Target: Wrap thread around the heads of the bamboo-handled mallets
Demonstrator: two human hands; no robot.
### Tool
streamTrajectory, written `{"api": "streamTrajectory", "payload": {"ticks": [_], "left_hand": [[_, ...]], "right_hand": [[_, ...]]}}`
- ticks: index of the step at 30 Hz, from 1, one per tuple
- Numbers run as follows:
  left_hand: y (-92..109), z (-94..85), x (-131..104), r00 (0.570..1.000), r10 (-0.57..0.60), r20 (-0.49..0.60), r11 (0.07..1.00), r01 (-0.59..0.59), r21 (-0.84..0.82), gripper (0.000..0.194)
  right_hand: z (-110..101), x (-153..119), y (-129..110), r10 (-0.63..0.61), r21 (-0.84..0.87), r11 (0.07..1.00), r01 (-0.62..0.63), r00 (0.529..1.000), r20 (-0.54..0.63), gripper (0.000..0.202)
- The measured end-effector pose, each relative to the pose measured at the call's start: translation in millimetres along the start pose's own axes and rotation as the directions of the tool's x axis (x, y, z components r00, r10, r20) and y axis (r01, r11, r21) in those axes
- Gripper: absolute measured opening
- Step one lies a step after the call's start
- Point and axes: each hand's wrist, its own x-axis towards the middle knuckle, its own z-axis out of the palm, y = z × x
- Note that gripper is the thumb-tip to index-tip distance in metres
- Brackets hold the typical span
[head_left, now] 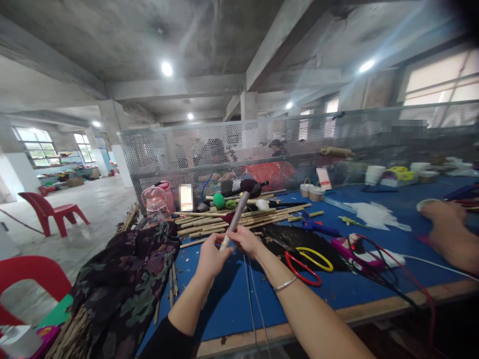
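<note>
A stick, grey-brown at its upper end and paler near the fingers, is held tilted over the blue table. My left hand is closed around its lower part. My right hand grips it just above, fingers pinched against the stick. Two thin strings hang below my hands towards the table's front edge. Beyond my hands lies a pile of thin, light-brown sticks. Scissors with one red and one yellow handle rest to the right of my right forearm.
A blue glue gun, a magenta device with cables and a white plastic bag lie rightward. A co-worker's hand is at far right. Dark patterned cloth drapes the left side. A perforated metal screen stands behind.
</note>
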Motion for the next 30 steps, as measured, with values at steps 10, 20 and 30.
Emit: {"api": "streamTrajectory", "payload": {"ticks": [10,20,30], "left_hand": [[7,-3.5,-1,0.95,-0.17,0.262,0.958,0.222,-0.182,0.041],[9,-2.0,-1,0.974,-0.069,0.215,0.978,0.108,-0.178,0.035],[5,-3.0,-1,0.998,0.063,0.023,0.998,-0.064,0.025,0.037]], "right_hand": [[0,-4,-4,0.036,0.005,0.999,-0.036,0.998,0.045,0.035],[0,-7,-9,0.033,0.07,0.997,-0.04,0.995,0.098,0.038],[7,-4,-4,-0.008,0.038,0.999,0.007,1.0,0.017,0.037]]}}
